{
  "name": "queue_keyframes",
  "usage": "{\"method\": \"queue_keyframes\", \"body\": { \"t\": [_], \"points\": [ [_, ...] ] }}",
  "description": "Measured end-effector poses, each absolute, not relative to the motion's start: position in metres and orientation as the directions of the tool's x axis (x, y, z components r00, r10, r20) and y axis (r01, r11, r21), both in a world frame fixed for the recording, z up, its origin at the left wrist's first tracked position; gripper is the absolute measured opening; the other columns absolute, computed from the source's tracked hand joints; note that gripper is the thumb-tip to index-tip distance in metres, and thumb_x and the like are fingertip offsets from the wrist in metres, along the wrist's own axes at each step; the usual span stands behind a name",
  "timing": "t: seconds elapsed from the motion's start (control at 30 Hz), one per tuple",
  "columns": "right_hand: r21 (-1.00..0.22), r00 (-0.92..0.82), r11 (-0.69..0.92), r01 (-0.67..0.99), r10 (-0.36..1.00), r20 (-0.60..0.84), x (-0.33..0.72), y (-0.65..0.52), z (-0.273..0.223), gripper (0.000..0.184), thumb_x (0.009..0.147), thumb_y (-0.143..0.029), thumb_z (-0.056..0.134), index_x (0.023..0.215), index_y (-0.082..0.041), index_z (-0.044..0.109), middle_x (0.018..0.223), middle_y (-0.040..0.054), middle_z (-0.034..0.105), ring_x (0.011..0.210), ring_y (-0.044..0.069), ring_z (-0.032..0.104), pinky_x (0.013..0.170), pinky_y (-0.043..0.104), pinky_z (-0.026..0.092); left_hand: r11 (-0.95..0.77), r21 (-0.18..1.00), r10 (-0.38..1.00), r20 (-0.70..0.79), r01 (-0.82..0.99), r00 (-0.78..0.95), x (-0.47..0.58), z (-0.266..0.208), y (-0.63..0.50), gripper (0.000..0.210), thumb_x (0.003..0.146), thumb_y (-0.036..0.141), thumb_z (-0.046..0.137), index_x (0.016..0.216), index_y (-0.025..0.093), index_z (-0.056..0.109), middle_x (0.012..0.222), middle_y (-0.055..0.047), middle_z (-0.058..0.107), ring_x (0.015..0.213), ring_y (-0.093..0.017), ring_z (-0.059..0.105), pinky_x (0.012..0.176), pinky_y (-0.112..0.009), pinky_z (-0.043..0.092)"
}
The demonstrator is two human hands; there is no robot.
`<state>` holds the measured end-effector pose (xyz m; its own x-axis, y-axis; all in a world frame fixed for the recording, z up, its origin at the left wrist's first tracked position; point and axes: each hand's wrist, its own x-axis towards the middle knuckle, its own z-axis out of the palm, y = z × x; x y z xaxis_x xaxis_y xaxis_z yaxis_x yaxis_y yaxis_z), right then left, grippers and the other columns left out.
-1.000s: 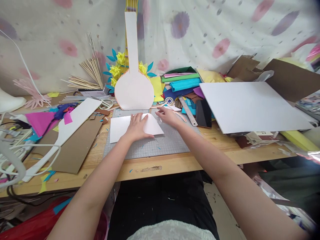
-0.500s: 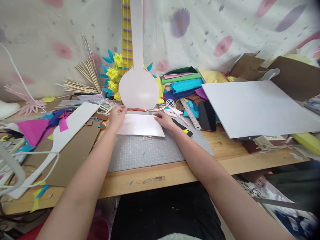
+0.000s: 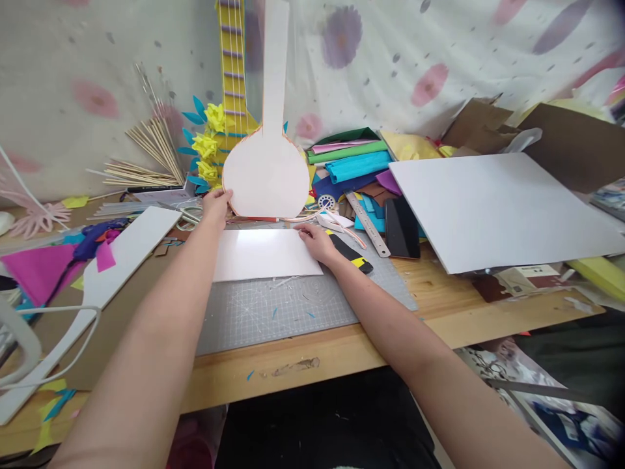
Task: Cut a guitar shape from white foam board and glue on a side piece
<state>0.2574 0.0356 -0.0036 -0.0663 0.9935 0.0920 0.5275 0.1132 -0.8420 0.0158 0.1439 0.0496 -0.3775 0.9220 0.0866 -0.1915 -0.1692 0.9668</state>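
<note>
A white banjo-shaped board (image 3: 266, 172) leans upright at the back of the cutting mat, round part down and neck up. At its lower left edge my left hand (image 3: 216, 207) is closed, the fingertips on the rim. In front of it a rectangular white board (image 3: 266, 254) lies on the grey cutting mat (image 3: 293, 319). My right hand (image 3: 315, 243) is closed at that board's upper right corner, thumb and fingers on its edge. An orange-red pen (image 3: 261, 219) lies by the foot of the banjo shape, partly hidden.
Beside my right hand is a black and yellow cutter (image 3: 352, 254). A steel ruler (image 3: 368, 225), a phone (image 3: 402, 228) and a large white board (image 3: 502, 208) lie to the right. On the left are scissors (image 3: 188, 215), wooden sticks (image 3: 159, 153) and a yellow-necked flowered instrument (image 3: 233, 85).
My left hand has moved from the pen's end to the banjo shape's edge. The banjo shape has shifted, its neck leaning more to the right. The view has turned slightly.
</note>
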Motion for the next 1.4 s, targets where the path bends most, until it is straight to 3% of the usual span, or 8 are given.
{"method": "queue_keyframes", "body": {
  "t": [0.13,0.27,0.37,0.53,0.77,0.9,1.1,1.4],
  "points": [
    [-0.897,-0.142,0.201,0.395,0.977,0.157,0.261,0.036,0.001,0.03,0.083,-0.021,0.044,0.104,-0.018,0.066,0.104,0.0044,0.068,0.098,0.017,0.059,0.094,0.034,0.041,-0.224,0.941,0.914,0.114,-0.252,-0.389,0.008,0.071,0.108,0.009,0.082,0.01,0.054,0.082,0.018,0.049,0.077,0.001,0.061,0.071,-0.01,0.061,0.081,-0.032,0.052],
    [-0.925,-0.215,0.242,0.294,0.959,0.183,0.275,0.032,0.013,0.028,0.081,-0.025,0.047,0.101,-0.017,0.065,0.108,0.0049,0.066,0.101,0.017,0.058,0.096,0.035,0.04,-0.224,0.947,0.898,0.108,-0.23,-0.427,0.001,0.065,0.055,0.01,0.083,0.008,0.05,0.085,0.018,0.048,0.081,0.001,0.061,0.075,-0.011,0.063,0.086,-0.035,0.05],
    [-0.936,-0.292,0.214,0.278,0.948,0.13,0.29,0.021,0.024,0.027,0.079,-0.028,0.051,0.099,-0.017,0.064,0.106,0.0052,0.065,0.096,0.016,0.058,0.09,0.035,0.042,-0.201,0.946,0.856,0.044,-0.253,-0.515,0.002,0.048,0.018,0.011,0.083,0.007,0.047,0.082,0.018,0.048,0.082,0.001,0.061,0.072,-0.01,0.062,0.087,-0.036,0.05],
    [-0.92,-0.349,0.179,0.348,0.936,0.051,0.305,0.004,0.029,0.024,0.077,-0.031,0.052,0.094,-0.018,0.063,0.095,0.0027,0.065,0.087,0.015,0.057,0.083,0.032,0.043,-0.336,0.902,0.809,0.127,-0.273,-0.574,0.007,0.036,-0.009,0.008,0.084,0.013,0.045,0.087,0.02,0.046,0.094,-0.002,0.063,0.089,-0.01,0.063,0.091,-0.032,0.049],
    [-0.747,-0.141,0.23,0.624,0.973,0.182,0.279,0.009,0.021,0.028,0.084,-0.04,0.045,0.086,-0.017,0.06,0.087,0.0049,0.065,0.079,0.017,0.055,0.072,0.029,0.041,-0.254,0.917,0.685,-0.054,-0.308,-0.726,0.017,0.023,-0.012,0.015,0.086,0.01,0.036,0.094,0.019,0.044,0.109,-0.007,0.06,0.096,-0.01,0.062,0.091,-0.031,0.048],
    [-0.538,-0.201,0.3,0.788,0.951,0.235,0.268,0.008,0.017,0.032,0.086,-0.045,0.045,0.089,-0.02,0.063,0.093,0.0063,0.068,0.082,0.019,0.058,0.07,0.029,0.039,-0.162,0.945,0.723,-0.083,-0.285,-0.686,0.015,0.014,-0.015,0.015,0.084,0.01,0.038,0.095,0.018,0.045,0.11,-0.009,0.059,0.093,-0.011,0.062,0.088,-0.031,0.049],
    [-0.449,-0.217,0.291,0.845,0.953,0.21,0.259,0.014,0.02,0.036,0.088,-0.048,0.043,0.101,-0.02,0.062,0.097,0.0076,0.069,0.085,0.021,0.061,0.07,0.029,0.04,-0.111,0.981,0.665,-0.045,-0.158,-0.745,0.011,0.01,-0.018,0.023,0.075,0.01,0.042,0.095,0.021,0.039,0.104,-0.005,0.057,0.093,-0.011,0.06,0.088,-0.029,0.048],
    [-0.371,-0.283,0.34,0.864,0.938,0.2,0.245,0.031,0.017,0.037,0.089,-0.048,0.043,0.109,-0.021,0.057,0.099,0.0077,0.07,0.089,0.024,0.063,0.073,0.032,0.042,0.019,0.981,0.671,-0.157,-0.195,-0.725,0.017,0.015,-0.026,0.036,0.061,0.007,0.049,0.093,0.022,0.038,0.102,-0.006,0.057,0.088,-0.016,0.061,0.083,-0.035,0.051]
  ]
}}
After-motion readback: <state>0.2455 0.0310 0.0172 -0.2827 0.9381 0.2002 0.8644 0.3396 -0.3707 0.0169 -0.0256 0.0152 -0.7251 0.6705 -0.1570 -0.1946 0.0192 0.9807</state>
